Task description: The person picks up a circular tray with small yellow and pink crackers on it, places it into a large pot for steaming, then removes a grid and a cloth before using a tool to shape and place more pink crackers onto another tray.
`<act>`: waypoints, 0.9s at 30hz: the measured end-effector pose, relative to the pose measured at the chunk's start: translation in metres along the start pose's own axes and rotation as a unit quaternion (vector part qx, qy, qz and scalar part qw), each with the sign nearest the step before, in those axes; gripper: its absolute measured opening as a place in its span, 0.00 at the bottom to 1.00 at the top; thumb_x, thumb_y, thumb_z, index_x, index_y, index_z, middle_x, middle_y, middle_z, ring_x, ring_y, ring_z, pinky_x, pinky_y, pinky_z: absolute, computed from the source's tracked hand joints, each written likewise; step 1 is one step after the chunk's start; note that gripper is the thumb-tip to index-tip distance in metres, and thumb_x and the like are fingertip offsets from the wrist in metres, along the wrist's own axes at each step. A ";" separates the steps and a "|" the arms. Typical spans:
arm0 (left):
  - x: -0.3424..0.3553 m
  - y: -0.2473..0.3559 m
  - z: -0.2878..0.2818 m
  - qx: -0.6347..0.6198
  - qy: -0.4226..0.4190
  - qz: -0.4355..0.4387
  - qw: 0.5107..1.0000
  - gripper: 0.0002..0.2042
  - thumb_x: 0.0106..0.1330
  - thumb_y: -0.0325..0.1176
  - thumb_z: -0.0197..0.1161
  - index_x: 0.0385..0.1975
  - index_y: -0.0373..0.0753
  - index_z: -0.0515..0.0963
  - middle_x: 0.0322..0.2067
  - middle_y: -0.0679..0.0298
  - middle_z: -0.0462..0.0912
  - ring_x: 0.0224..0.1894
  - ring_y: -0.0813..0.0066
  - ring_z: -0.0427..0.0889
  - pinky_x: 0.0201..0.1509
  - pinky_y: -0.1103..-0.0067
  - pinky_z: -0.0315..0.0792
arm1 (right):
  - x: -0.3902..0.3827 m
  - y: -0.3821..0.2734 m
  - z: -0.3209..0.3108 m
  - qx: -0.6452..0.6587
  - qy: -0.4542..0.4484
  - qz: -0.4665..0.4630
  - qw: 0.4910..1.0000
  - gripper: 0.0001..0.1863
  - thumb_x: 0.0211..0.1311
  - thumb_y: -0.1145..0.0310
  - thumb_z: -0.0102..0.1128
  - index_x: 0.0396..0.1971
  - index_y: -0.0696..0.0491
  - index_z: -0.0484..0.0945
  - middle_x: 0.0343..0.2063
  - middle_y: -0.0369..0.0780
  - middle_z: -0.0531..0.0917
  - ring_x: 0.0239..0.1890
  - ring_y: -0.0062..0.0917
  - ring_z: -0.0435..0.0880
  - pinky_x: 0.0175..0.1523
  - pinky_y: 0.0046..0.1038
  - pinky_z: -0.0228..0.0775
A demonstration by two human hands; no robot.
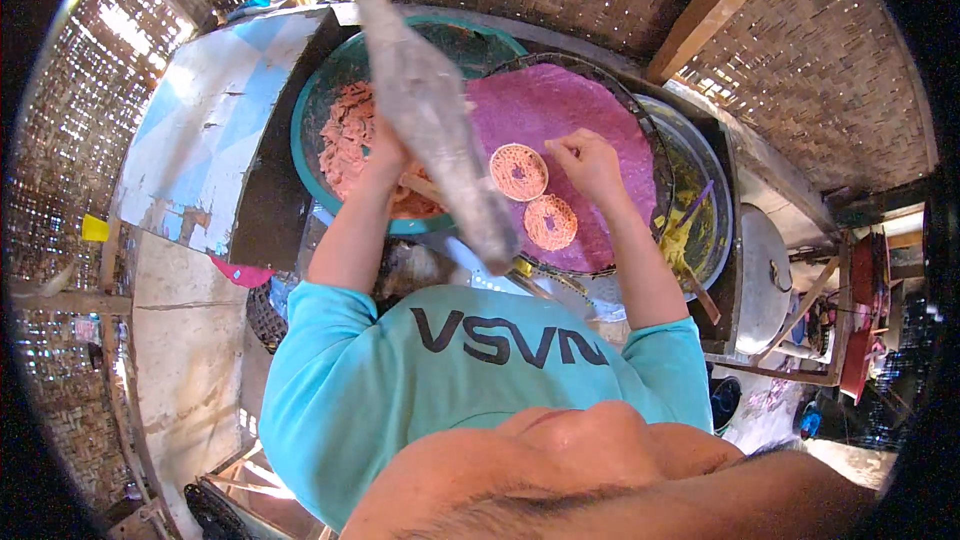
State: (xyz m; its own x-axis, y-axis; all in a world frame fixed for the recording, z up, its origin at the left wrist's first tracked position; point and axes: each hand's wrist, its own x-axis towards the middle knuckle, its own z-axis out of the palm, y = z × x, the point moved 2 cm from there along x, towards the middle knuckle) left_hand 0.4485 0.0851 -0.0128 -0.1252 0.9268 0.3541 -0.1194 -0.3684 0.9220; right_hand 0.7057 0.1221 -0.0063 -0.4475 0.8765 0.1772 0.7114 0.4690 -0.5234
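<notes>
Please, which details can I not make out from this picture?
All in the head view:
Left hand: fingers hidden behind the long grey object.
Long grey object: blurred, its surface unclear.
Pink mass: partly covered by that object and the left hand.
Right hand: too small to tell whether it pinches anything.

Two orange lattice rings (537,216) on purple cloth (540,105), near teal basin (299,150)

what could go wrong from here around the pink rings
The long grey tool in the left hand appears close to the upper pink ring; a careless swing might smear it. The lower pink ring lies against or very near the upper one, so they could stick together. The right forearm is near the wooden stick jutting over the right-hand basin's rim and might knock it.
</notes>
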 end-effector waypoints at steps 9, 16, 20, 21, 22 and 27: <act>-0.053 0.069 -0.061 0.202 0.161 0.084 0.962 0.11 0.56 0.37 0.54 0.30 0.34 0.69 0.22 0.59 0.72 0.23 0.71 0.71 0.29 0.78 0.66 | 0.001 0.012 0.026 -0.088 -0.061 0.062 0.992 0.14 0.45 0.56 0.53 0.19 0.52 0.78 0.25 0.42 0.76 0.33 0.35 0.74 0.38 0.35 0.66; -0.062 0.068 -0.124 -0.112 0.009 0.144 0.983 0.09 0.57 0.36 0.49 0.26 0.36 0.68 0.17 0.60 0.69 0.24 0.63 0.69 0.48 0.63 0.57 | 0.004 0.008 0.017 -0.107 -0.066 0.016 0.992 0.13 0.45 0.57 0.52 0.18 0.51 0.77 0.25 0.41 0.76 0.34 0.35 0.74 0.38 0.35 0.66; -0.061 0.076 -0.126 -0.073 -0.003 0.193 0.979 0.11 0.57 0.37 0.48 0.26 0.34 0.67 0.17 0.59 0.69 0.24 0.62 0.68 0.49 0.64 0.56 | 0.006 0.009 0.019 -0.099 -0.094 0.010 0.991 0.13 0.44 0.57 0.52 0.18 0.52 0.78 0.24 0.42 0.76 0.33 0.36 0.74 0.37 0.35 0.67; -0.062 0.076 -0.121 -0.070 0.019 0.192 0.979 0.11 0.57 0.38 0.48 0.26 0.34 0.67 0.17 0.60 0.69 0.24 0.63 0.68 0.49 0.64 0.56 | 0.007 0.010 0.018 -0.091 -0.097 0.011 0.991 0.13 0.44 0.57 0.52 0.18 0.52 0.78 0.24 0.42 0.76 0.32 0.36 0.74 0.37 0.35 0.67; -0.064 0.075 -0.119 -0.067 0.041 0.192 0.978 0.12 0.57 0.38 0.48 0.26 0.34 0.67 0.16 0.60 0.68 0.24 0.63 0.68 0.48 0.64 0.57 | 0.009 0.011 0.017 -0.083 -0.101 0.012 0.991 0.13 0.44 0.57 0.52 0.18 0.52 0.78 0.24 0.43 0.76 0.32 0.36 0.74 0.37 0.35 0.66; -0.063 0.076 -0.117 -0.052 0.039 0.171 0.983 0.13 0.57 0.40 0.48 0.26 0.34 0.67 0.16 0.60 0.68 0.24 0.63 0.68 0.48 0.65 0.58 | 0.030 0.006 0.003 -0.077 -0.055 0.027 0.995 0.14 0.44 0.57 0.52 0.19 0.53 0.77 0.24 0.43 0.76 0.33 0.37 0.74 0.37 0.36 0.66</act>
State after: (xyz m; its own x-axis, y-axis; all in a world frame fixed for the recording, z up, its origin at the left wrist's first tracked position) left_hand 0.3319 -0.0100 0.0167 -0.2507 0.7406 0.6234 -0.1568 -0.6665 0.7288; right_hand 0.6948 0.1508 -0.0065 -0.4567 0.8880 0.0546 0.8068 0.4392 -0.3951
